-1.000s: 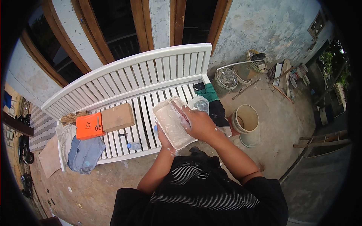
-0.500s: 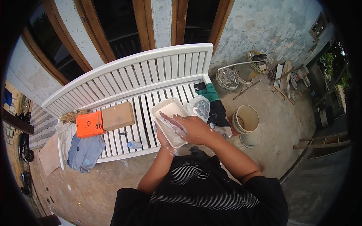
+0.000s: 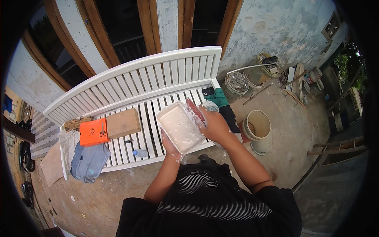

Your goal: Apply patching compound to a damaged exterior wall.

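My left hand (image 3: 171, 144) grips a shallow rectangular tray (image 3: 177, 126) of cream-white paste from below and the left side, its fingertips partly hidden. My right hand (image 3: 211, 122) is closed on a flat reddish scraper (image 3: 195, 108), smeared white, at the tray's upper right edge. Both hands have white smears. Behind my right hand a clear plastic bag (image 3: 210, 105) is partly hidden on the white slatted bench (image 3: 146, 69). Left of the tray on the bench lie a brown box (image 3: 123, 123), an orange box (image 3: 90, 132) with scissors (image 3: 103, 129), and a small bottle (image 3: 140, 153).
Grey cloth (image 3: 89, 162) hangs over the bench's left end. Green and black cloth (image 3: 219, 96) with a phone (image 3: 207, 91) lies at its right end. Buckets (image 3: 256, 124), rubble containers (image 3: 236, 83) and loose planks (image 3: 296, 79) stand on the concrete to the right, near a wooden ladder (image 3: 335, 148).
The scraper moved down into the middle of the tray half a second ago and is now back up at its upper right edge, with my right hand rising with it.
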A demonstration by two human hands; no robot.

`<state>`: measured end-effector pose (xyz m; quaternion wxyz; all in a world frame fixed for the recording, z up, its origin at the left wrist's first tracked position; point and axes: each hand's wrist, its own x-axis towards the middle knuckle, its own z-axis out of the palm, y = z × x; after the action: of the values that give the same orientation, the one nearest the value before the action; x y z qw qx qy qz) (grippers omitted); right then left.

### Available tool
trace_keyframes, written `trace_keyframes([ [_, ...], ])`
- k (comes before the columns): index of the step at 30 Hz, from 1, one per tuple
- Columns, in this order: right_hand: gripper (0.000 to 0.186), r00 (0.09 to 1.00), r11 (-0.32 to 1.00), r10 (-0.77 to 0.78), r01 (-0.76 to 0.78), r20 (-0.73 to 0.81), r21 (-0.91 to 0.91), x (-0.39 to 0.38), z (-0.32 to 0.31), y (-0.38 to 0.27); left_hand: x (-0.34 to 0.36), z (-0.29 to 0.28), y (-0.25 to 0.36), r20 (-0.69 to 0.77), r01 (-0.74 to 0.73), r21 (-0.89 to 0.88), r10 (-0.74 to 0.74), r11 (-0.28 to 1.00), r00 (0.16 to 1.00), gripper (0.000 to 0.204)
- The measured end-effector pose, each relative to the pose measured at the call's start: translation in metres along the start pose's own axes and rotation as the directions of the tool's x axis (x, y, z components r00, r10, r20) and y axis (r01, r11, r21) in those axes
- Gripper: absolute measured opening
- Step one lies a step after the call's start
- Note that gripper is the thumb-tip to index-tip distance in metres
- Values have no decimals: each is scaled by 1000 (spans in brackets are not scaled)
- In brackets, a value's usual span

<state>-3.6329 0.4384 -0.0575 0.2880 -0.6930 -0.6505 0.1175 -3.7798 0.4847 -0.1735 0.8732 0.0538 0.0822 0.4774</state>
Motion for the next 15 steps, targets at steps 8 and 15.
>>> trace_keyframes([
  [8, 44, 993, 996, -91, 92, 75, -6, -5, 20, -7, -5, -2, -6, 28, -32, 43, 30, 999, 999, 51],
  [15, 42, 977, 987, -162, 158, 140, 33, -8, 35, -18, -3, -8, -6, -11, -69, 49, 70, 996, 997, 49],
])
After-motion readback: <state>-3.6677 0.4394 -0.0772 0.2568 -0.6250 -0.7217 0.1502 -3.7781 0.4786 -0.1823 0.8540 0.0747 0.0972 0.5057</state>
